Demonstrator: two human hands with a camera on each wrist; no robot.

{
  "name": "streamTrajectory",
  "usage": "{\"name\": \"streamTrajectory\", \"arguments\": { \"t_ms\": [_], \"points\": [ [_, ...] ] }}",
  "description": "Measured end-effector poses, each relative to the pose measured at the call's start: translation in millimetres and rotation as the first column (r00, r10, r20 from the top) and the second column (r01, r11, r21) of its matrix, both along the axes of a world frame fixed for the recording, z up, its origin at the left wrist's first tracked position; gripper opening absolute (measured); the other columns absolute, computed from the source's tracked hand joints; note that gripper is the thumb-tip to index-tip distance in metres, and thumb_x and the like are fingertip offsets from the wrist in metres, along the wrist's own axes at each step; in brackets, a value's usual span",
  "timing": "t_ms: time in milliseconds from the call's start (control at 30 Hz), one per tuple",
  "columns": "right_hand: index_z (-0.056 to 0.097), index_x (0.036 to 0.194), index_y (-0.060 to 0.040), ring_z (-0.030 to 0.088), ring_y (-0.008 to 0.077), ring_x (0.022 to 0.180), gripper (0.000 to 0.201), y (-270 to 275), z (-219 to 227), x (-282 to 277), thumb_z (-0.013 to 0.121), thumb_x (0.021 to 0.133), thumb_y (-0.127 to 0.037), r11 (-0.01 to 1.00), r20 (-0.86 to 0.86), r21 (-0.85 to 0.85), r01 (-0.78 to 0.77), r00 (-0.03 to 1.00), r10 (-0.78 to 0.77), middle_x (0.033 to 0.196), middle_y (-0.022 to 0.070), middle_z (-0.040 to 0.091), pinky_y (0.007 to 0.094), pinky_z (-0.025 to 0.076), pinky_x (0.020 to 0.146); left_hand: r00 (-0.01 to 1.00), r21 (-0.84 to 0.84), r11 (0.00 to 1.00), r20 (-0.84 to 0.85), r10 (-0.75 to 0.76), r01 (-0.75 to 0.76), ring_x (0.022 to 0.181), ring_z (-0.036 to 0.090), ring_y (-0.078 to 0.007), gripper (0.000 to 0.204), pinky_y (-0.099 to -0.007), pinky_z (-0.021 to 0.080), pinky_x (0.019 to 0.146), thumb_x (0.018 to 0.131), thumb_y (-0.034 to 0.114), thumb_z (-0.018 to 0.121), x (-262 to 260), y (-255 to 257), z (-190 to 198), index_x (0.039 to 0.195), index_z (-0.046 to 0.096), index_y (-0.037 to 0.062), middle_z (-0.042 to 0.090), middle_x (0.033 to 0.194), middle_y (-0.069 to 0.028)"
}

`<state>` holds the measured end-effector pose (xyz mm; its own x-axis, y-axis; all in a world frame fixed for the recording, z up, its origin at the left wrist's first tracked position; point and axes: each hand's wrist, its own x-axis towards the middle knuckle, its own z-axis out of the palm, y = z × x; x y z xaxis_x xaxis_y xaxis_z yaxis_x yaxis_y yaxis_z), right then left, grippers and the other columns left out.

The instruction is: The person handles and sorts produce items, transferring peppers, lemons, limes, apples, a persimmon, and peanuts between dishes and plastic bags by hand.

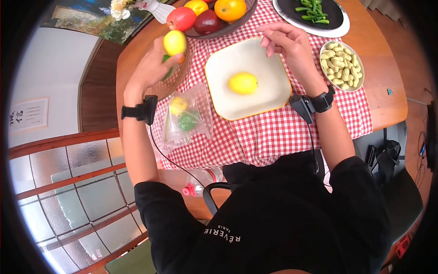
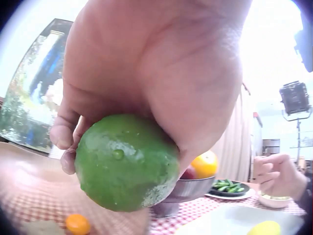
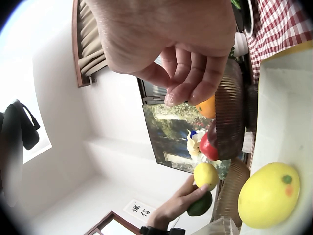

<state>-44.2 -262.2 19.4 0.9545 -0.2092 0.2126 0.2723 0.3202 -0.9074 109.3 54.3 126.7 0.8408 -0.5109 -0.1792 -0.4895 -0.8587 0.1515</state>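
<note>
My left hand (image 1: 153, 68) grips a yellow lemon (image 1: 174, 43) and a green citrus fruit (image 2: 127, 162) together, above the woven basket (image 1: 175, 82) left of the white tray. Both fruits show in the right wrist view, the lemon (image 3: 206, 176) above the green one (image 3: 200, 204). Another yellow lemon (image 1: 242, 83) lies in the white tray (image 1: 223, 102). Over the tray's far right corner hovers my right hand (image 1: 294, 50), its fingers loosely bent and holding nothing. An orange fruit (image 2: 78, 224) is below the left hand. Left of the tray lies a clear bag (image 1: 186, 121) with yellow and green contents.
A fruit bowl (image 1: 223, 31) stands behind the tray. Green peppers (image 1: 314, 11) lie on a dark plate at the back right, and a bowl of peanuts (image 1: 341, 66) is at the right. A checkered cloth (image 1: 273, 132) covers part of the wooden table.
</note>
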Motion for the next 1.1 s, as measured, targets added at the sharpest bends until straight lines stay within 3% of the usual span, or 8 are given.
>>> {"name": "streamTrajectory", "arguments": {
  "t_ms": [133, 367, 533, 667, 767, 833, 1000, 1100],
  "points": [
    [0.076, 0.119, -0.0008, 0.063, 0.0085, 0.072, 0.024, -1.1, -4.1, 3.0, 0.062, 0.104, -0.013, 1.000, -0.004, -0.015, -0.006, 1.000, 0.006, 0.086, 0.0037, 0.073, 0.0228, 0.052, 0.070, 0.925, -0.065, 0.927, 0.122, -0.360, 0.370, 0.122, 0.065, -0.0440, 0.067, -0.0481, 0.052, 0.101, 0.098, 0.037, 0.072, -52.7, -51.5, -11.6, 0.150, 0.042, 0.0055, 0.064, 0.135, -0.0273],
    [0.077, 0.115, -0.0005, 0.067, 0.0086, 0.074, 0.022, 0.1, -5.7, 4.1, 0.063, 0.102, -0.010, 0.993, 0.061, -0.113, 0.032, 0.998, -0.025, 0.089, 0.0059, 0.077, 0.0231, 0.055, 0.071, 0.905, 0.119, 0.899, 0.003, -0.425, 0.421, 0.118, 0.063, -0.0445, 0.070, -0.0489, 0.052, 0.100, 0.096, 0.032, 0.072, -67.6, -86.9, -47.6, 0.154, 0.040, 0.0110, 0.061, 0.129, -0.0246],
    [0.076, 0.116, 0.0004, 0.071, 0.0110, 0.077, 0.022, 5.3, 0.9, 0.4, 0.063, 0.102, -0.010, 0.977, -0.031, -0.205, -0.060, 0.998, 0.055, 0.093, 0.0086, 0.078, 0.0258, 0.059, 0.074, 0.840, -0.135, 0.829, 0.081, -0.537, 0.543, 0.115, 0.064, -0.0432, 0.066, -0.0478, 0.052, 0.099, 0.095, 0.025, 0.073, -57.5, -84.3, -80.1, 0.152, 0.044, 0.0099, 0.061, 0.122, -0.0236],
    [0.075, 0.118, 0.0011, 0.072, 0.0114, 0.076, 0.022, 4.7, 0.8, 2.2, 0.063, 0.103, -0.011, 0.970, -0.094, -0.208, -0.128, 0.989, 0.111, 0.096, 0.0108, 0.079, 0.0268, 0.060, 0.074, 0.830, -0.246, 0.793, 0.205, -0.519, 0.557, 0.113, 0.066, -0.0384, 0.057, -0.0452, 0.053, 0.096, 0.096, 0.020, 0.072, -46.6, -67.0, -48.6, 0.148, 0.052, 0.0072, 0.062, 0.126, -0.0204],
    [0.074, 0.118, 0.0018, 0.072, 0.0118, 0.075, 0.023, 3.1, 1.6, 1.2, 0.064, 0.103, -0.011, 0.975, -0.076, -0.205, -0.087, 0.994, 0.073, 0.097, 0.0115, 0.079, 0.0267, 0.060, 0.074, 0.901, -0.239, 0.887, 0.288, -0.324, 0.395, 0.105, 0.069, -0.0368, 0.043, -0.0439, 0.055, 0.092, 0.097, 0.015, 0.071, -12.2, -22.6, -26.0, 0.137, 0.063, 0.0034, 0.068, 0.117, -0.0202],
    [0.074, 0.118, 0.0020, 0.072, 0.0118, 0.075, 0.023, 3.6, 0.8, 0.9, 0.064, 0.103, -0.012, 0.977, -0.065, -0.195, -0.089, 0.995, 0.078, 0.097, 0.0117, 0.079, 0.0266, 0.060, 0.073, 0.978, -0.151, 0.971, 0.124, -0.170, 0.187, 0.099, 0.071, -0.0356, 0.033, -0.0425, 0.057, 0.088, 0.094, 0.007, 0.069, 29.5, 10.6, -33.2, 0.127, 0.070, 0.0020, 0.072, 0.108, -0.0209],
    [0.074, 0.118, 0.0019, 0.072, 0.0117, 0.074, 0.024, 4.3, 0.3, 0.5, 0.063, 0.104, -0.014, 0.967, -0.039, -0.234, -0.097, 0.995, 0.090, 0.097, 0.0113, 0.079, 0.0263, 0.060, 0.071, 0.971, -0.052, 0.971, -0.033, -0.236, 0.234, 0.102, 0.070, -0.0349, 0.036, -0.0415, 0.056, 0.088, 0.087, -0.003, 0.066, 66.5, 36.1, -82.1, 0.123, 0.069, 0.0015, 0.073, 0.109, -0.0214],
    [0.075, 0.116, 0.0008, 0.075, 0.0141, 0.078, 0.024, 1.3, 5.0, -5.0, 0.063, 0.104, -0.016, 0.936, -0.104, -0.215, -0.280, 0.959, 0.264, 0.098, 0.0111, 0.079, 0.0276, 0.061, 0.071, 0.961, 0.023, 0.964, -0.093, -0.261, 0.264, 0.099, 0.071, -0.0338, 0.036, -0.0415, 0.056, 0.086, 0.084, -0.006, 0.067, 71.5, 42.0, -89.2, 0.119, 0.068, 0.0003, 0.072, 0.107, -0.0221]
  ]
}}
